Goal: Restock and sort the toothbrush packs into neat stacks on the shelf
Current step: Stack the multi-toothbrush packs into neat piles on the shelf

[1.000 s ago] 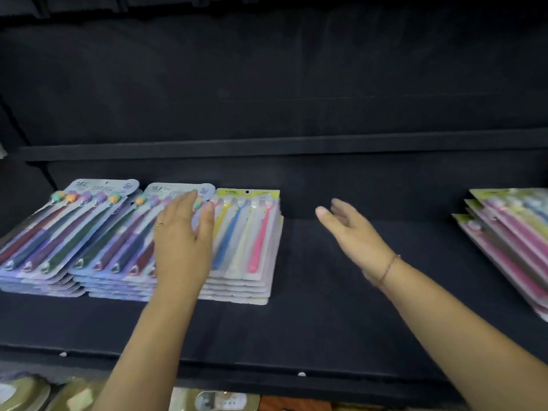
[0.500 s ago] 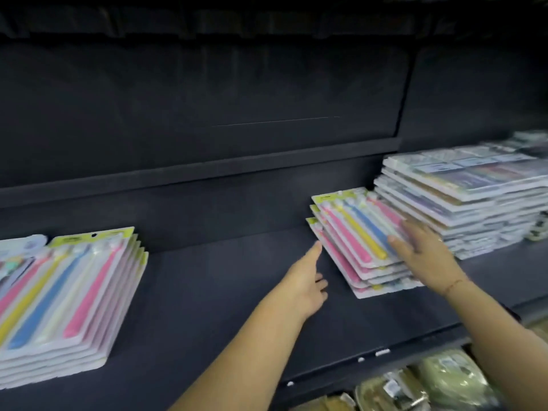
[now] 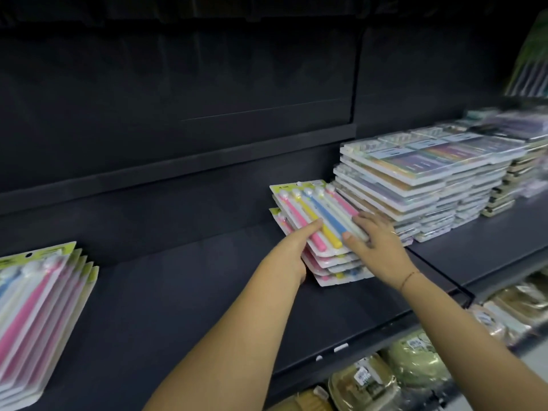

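The left hand [image 3: 292, 252] grips the left edge of the skewed stack of toothbrush packs [image 3: 311, 209] mid-shelf, and the right hand [image 3: 378, 246] curls over its near right corner. A matching stack [image 3: 38, 295] lies well apart at the left of the shelf [image 3: 184, 292], so merging the two seems left to do.

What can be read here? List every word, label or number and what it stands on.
No text can be read.
Header print on the middle packs: blurred.
Header print on the left stack: blurred.
Cover labels on the tall stack: blurred.
White labels on the packets below: too small.
Shelf-edge tags: too small.
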`<state>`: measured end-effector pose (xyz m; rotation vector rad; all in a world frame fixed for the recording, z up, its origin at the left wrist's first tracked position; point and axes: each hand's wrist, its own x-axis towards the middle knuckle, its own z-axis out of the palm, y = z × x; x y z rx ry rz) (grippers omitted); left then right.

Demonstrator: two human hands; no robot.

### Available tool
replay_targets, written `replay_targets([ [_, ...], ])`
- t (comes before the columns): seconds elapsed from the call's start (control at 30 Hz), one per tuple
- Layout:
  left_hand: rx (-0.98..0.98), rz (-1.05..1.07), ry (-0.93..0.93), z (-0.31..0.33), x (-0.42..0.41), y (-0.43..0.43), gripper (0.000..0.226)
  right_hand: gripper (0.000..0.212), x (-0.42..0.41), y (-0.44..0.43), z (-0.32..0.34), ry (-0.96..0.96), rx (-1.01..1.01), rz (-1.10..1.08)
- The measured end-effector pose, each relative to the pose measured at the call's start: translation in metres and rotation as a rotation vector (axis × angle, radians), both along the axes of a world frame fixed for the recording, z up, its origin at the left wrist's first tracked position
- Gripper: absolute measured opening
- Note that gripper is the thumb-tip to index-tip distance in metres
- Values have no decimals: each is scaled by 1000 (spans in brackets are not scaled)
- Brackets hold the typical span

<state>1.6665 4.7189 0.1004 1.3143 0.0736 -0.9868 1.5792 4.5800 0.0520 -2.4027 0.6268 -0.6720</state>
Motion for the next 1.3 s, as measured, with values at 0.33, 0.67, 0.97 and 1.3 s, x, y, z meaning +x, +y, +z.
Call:
replay_targets([
  [0.33, -222, 133, -41, -52, 1, 26, 73, 47, -4, 9, 14, -109, 428, 207],
  [0.67, -166, -20, -714, -24, 36, 185, 85, 76, 56, 103, 23, -234, 909, 553],
  [0.97, -164, 94, -817, -40, 38, 235, 100, 89, 64, 160, -3, -145, 861, 821],
  [1.3, -143, 105, -808, -50, 36, 234, 94, 93, 63, 173, -10, -174, 828, 719],
])
